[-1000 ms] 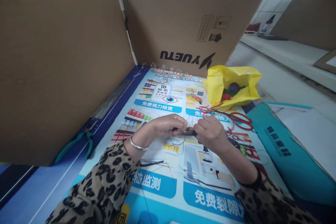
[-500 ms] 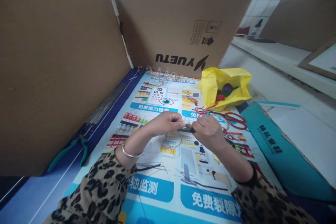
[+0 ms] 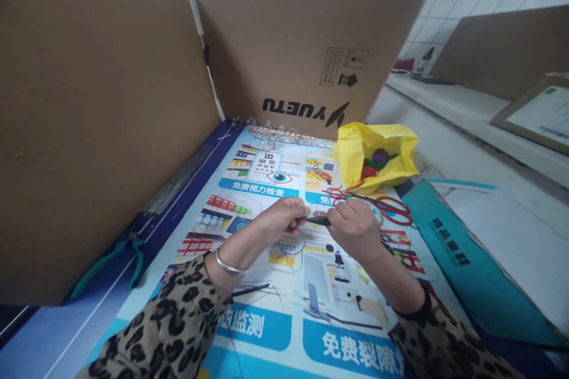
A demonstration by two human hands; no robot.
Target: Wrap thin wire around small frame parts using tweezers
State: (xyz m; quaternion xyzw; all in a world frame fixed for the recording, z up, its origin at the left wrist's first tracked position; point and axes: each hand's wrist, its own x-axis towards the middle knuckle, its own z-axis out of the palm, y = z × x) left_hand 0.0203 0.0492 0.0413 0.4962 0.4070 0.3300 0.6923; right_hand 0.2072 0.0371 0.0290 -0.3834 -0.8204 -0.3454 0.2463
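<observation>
Both my hands meet above the printed poster (image 3: 267, 331) that covers the table. My left hand (image 3: 284, 219) is pinched closed on a thin wire and something small that I cannot make out. My right hand (image 3: 355, 226) is closed round a small dark tool (image 3: 319, 220), whose tip points left to the left fingertips. A thin wire loop (image 3: 299, 247) hangs below the hands. A silver bangle (image 3: 226, 265) is on my left wrist. Both sleeves are leopard print.
Cardboard walls stand at the left (image 3: 98, 106) and back (image 3: 302, 53). A yellow bag (image 3: 377, 151) with coloured bits lies behind my hands, red-handled scissors (image 3: 391, 206) beside it. Teal pliers (image 3: 120, 254) and a bundle of wires (image 3: 178, 177) lie at the left. A teal board (image 3: 466, 260) lies right.
The view has tilted up a little. My hands stay together in the same pinch and have shifted only slightly over the poster.
</observation>
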